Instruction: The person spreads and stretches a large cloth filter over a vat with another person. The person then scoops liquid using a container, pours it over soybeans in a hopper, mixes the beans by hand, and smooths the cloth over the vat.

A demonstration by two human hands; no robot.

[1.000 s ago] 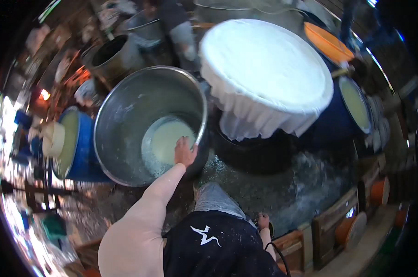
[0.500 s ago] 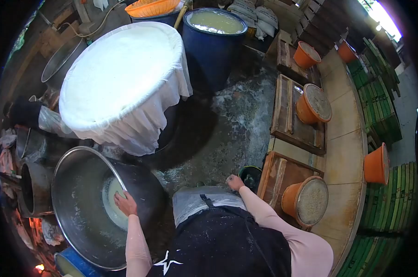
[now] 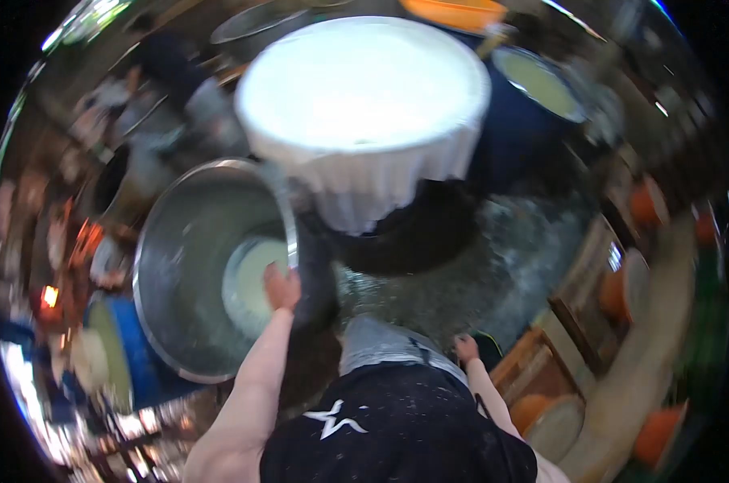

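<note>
My left hand (image 3: 281, 288) is over the mouth of a large tilted metal vat (image 3: 171, 266), close to its right rim. Its fingers look apart and hold nothing I can see, though motion blurs them. Pale, milky liquid (image 3: 248, 282) lies in the bottom of the vat. On the other side of my body, my right hand (image 3: 465, 348) is closed beside a small dark bucket (image 3: 487, 351). Whether it grips the bucket or something small is hidden by blur.
A wide vessel covered with white cloth (image 3: 360, 84) stands ahead. Behind it are a blue barrel of pale liquid (image 3: 538, 84) and an orange basket (image 3: 457, 12). Wooden frames (image 3: 534, 366) and orange buckets (image 3: 622, 286) line the right. Fire glows (image 3: 50, 296) at left. A person (image 3: 167, 60) is at upper left.
The view has swung left, so the vat and cloth-covered vessel sit farther right and the orange buckets lower. My left hand is nearer the vat's rim; my right hand stays by the dark bucket.
</note>
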